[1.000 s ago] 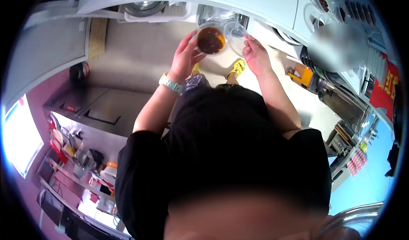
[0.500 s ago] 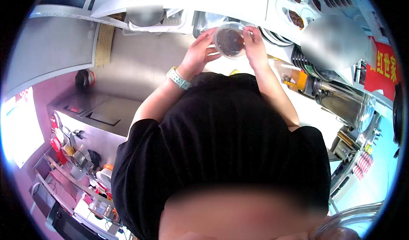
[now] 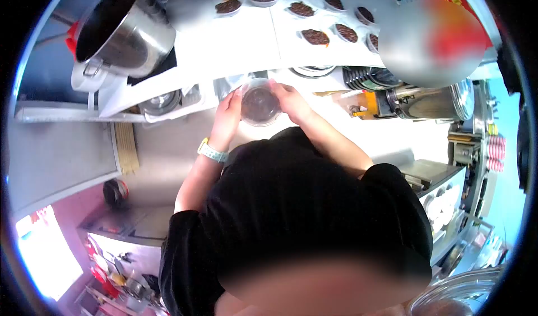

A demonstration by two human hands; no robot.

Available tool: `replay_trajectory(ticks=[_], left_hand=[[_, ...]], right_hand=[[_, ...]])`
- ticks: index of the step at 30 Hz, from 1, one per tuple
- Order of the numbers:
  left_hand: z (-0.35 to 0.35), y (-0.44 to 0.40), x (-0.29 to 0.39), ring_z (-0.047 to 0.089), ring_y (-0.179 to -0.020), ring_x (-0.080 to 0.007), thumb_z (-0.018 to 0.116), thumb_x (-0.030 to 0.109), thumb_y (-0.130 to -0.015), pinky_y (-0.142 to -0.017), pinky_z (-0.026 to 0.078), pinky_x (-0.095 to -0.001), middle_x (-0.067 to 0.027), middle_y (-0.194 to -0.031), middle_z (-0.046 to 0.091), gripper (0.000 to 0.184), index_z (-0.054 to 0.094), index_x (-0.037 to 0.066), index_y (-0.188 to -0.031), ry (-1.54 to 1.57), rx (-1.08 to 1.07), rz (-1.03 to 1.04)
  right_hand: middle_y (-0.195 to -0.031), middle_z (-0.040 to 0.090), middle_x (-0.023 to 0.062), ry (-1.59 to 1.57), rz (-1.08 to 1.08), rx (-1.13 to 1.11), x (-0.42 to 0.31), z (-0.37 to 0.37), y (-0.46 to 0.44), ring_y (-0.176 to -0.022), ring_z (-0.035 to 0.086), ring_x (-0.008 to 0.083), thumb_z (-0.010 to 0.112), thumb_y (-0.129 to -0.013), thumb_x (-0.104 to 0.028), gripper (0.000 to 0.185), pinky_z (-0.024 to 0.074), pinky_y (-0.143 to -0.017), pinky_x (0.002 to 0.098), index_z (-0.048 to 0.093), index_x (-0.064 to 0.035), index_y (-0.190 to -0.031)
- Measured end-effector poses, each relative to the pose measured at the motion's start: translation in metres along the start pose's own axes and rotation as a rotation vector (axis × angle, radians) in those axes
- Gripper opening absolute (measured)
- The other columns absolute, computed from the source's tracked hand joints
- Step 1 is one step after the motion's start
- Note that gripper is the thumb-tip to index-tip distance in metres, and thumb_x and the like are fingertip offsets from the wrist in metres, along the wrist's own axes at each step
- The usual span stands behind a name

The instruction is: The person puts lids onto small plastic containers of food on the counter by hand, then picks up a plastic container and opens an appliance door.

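One round, see-through container (image 3: 259, 107) is held up in the air between both hands, just off the middle of the near edge of the white tabletop (image 3: 246, 45). Something dark shows through it; whether its lid is fully pressed down I cannot tell. The left hand (image 3: 227, 115) has its fingers partly curled, gripping the left side of the container. The right hand (image 3: 293, 104) holds the opposite side, its fingers bent and close together near the rim. A pale watch (image 3: 212, 151) circles the left wrist, and a black shirt (image 3: 302, 204) fills the space below the hands.

Beyond the container, several small tubs of dark food (image 3: 315, 37) stand apart from one another on the tabletop, from its middle towards its far right corner. More tubs are stacked at the far edge. Towards the left end is a large steel pot (image 3: 131, 35), which looks tilted in this view, its handle facing the near edge.

Below the near edge, a metal bowl (image 3: 162, 103) sits in a white tray to the left of the hands. To their right are pale plates (image 3: 312, 70), then stacked black dishes (image 3: 367, 79). Farther right, a yellow-orange object (image 3: 367, 104) is beside a shiny metal cylinder (image 3: 426, 104). Blurred patches hide part of the tabletop's right end.
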State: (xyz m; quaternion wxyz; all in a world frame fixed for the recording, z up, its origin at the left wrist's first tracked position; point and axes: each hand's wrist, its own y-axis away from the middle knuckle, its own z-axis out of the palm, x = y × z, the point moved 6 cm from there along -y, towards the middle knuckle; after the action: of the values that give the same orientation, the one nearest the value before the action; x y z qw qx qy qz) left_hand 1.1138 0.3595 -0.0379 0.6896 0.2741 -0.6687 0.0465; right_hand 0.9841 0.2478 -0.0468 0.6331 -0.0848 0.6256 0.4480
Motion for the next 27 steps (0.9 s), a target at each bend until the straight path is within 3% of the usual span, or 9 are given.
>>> replay_trajectory(ticks=[2,7,9,11,13,21,23,25,27], left_hand=[[0.007,-0.001,0.004,0.055,-0.104,-0.0128,0.036,0.033,-0.1,-0.084,0.046,-0.025,-0.0096,-0.117,0.057,0.044,0.048,0.003,-0.131,-0.063,-0.035,-0.095],[0.034,-0.001,-0.007,0.055,-0.109,-0.0179,0.037,0.043,-0.098,-0.087,0.049,-0.0302,-0.0092,-0.122,0.053,0.05,0.044,0.005,-0.13,0.305,0.034,-0.089],[0.036,-0.002,-0.007,0.058,-0.107,-0.0204,0.037,0.042,-0.098,-0.086,0.051,-0.0325,-0.0108,-0.118,0.055,0.049,0.047,0.002,-0.125,0.333,0.104,-0.061],[0.036,-0.007,-0.005,0.057,-0.105,-0.0237,0.038,0.041,-0.098,-0.084,0.052,-0.0332,-0.0122,-0.112,0.059,0.053,0.047,-0.003,-0.125,0.258,-0.093,-0.071],[0.036,-0.021,-0.002,0.062,-0.094,-0.021,0.039,0.041,-0.097,-0.082,0.053,-0.0312,-0.0101,-0.1,0.063,0.051,0.05,-0.004,-0.121,0.032,-0.067,0.056],[0.105,-0.001,0.024,0.055,-0.108,-0.0172,0.043,0.034,-0.098,-0.085,0.053,-0.0343,-0.0124,-0.122,0.05,0.047,0.039,-0.002,-0.128,0.234,-0.198,-0.037],[0.108,-0.013,0.032,0.058,-0.104,-0.0193,0.043,0.036,-0.098,-0.084,0.053,-0.034,-0.0126,-0.12,0.053,0.047,0.04,-0.001,-0.127,0.217,-0.193,0.007],[0.12,-0.025,0.025,0.061,-0.099,-0.0219,0.042,0.036,-0.098,-0.084,0.053,-0.0337,-0.0127,-0.117,0.056,0.046,0.04,0.0,-0.127,0.34,-0.329,-0.274],[0.139,-0.028,0.037,0.064,-0.095,-0.0236,0.04,0.036,-0.098,-0.083,0.054,-0.0336,-0.0128,-0.115,0.058,0.044,0.04,0.001,-0.126,0.374,-0.349,-0.267]], right_hand=[[-0.101,0.064,0.0132,-0.048,-0.061,0.048,-0.004,-0.002,0.008,-0.093,0.058,0.0162,0.043,-0.098,-0.037,0.049,0.0448,-0.085,0.0275,0.059,0.0072,-0.11],[-0.107,0.062,0.0113,-0.058,-0.267,0.255,-0.024,-0.019,0.023,-0.097,0.057,0.0167,0.041,-0.099,-0.033,0.044,0.044,-0.087,0.0276,0.055,0.0051,-0.115],[-0.11,0.06,0.0109,0.02,-0.231,0.252,-0.025,-0.031,0.02,-0.096,0.058,0.0173,0.039,-0.099,-0.034,0.045,0.0438,-0.088,0.0279,0.053,0.0036,-0.118],[-0.11,0.06,0.0103,-0.127,0.027,0.036,-0.028,-0.032,0.023,-0.096,0.058,0.0179,0.038,-0.099,-0.038,0.047,0.044,-0.089,0.0283,0.053,0.002,-0.119],[-0.109,0.061,0.01,-0.057,0.006,0.003,-0.025,-0.04,0.014,-0.095,0.059,0.018,0.037,-0.099,-0.04,0.05,0.0449,-0.087,0.0283,0.055,0.0032,-0.117],[-0.107,0.062,0.0127,-0.113,-0.191,0.23,-0.036,-0.081,0.028,-0.097,0.059,0.0172,0.033,-0.1,-0.037,0.051,0.0467,-0.086,0.0276,0.055,0.0054,-0.117],[-0.113,0.059,0.0131,-0.335,-0.162,0.02,-0.039,-0.087,0.03,-0.098,0.06,0.0178,0.032,-0.1,-0.039,0.05,0.05,-0.084,0.0301,0.049,0.0013,-0.125],[-0.118,0.056,0.0134,-0.354,-0.082,-0.07,-0.054,-0.102,0.044,-0.1,0.06,0.0188,0.031,-0.099,-0.041,0.052,0.0524,-0.082,0.0322,0.042,-0.0023,-0.133],[-0.12,0.056,0.0132,-0.357,-0.134,-0.146,-0.067,-0.118,0.053,-0.101,0.06,0.0187,0.033,-0.099,-0.041,0.054,0.0531,-0.081,0.0323,0.037,-0.0033,-0.137]])
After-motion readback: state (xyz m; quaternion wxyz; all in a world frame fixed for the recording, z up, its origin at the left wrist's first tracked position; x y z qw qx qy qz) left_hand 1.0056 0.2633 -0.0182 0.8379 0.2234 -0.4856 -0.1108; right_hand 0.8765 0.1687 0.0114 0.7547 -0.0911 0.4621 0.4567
